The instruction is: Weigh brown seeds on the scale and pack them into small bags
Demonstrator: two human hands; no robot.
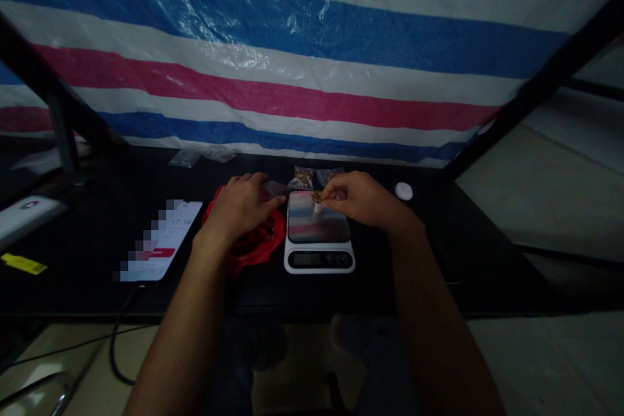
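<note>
My right hand (355,198) pinches a small gold-brown and silver object (316,199) between thumb and fingers, just above the steel platform of a digital kitchen scale (318,259). My left hand (238,205) lies over a crumpled red plastic bag (253,244), its fingers reaching toward a small dark plastic packet (273,190) beside the scale. Behind the scale stand two small transparent bags (302,177) with brownish contents. The scale's display is too dim to read.
A smartphone (160,240) lies left on the black table (97,273), with a cable hanging over the front edge. A white round object (403,191) sits right of the scale. Flat plastic bags lie at the back, against a striped tarpaulin (292,58).
</note>
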